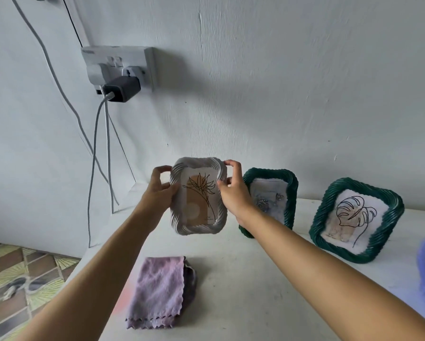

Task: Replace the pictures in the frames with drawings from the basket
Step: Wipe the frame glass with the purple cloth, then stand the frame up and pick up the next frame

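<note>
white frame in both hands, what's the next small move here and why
Probably lower the white frame and stand it on the table, left of the middle green frame. It shows a flower line drawing, the left hand and right hand grip its sides, and the green frame stands upright by the wall.

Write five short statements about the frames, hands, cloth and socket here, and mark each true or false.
1. The left hand and the right hand both hold the white frame. True.
2. The white frame is empty. False: it shows a line drawing of a flower.
3. The middle green frame and the rightmost green frame stand on the table. True.
4. The purple cloth hangs over a green frame. False: it lies folded on the table.
5. Nothing is plugged into the wall socket. False: a black charger is plugged in.
</note>
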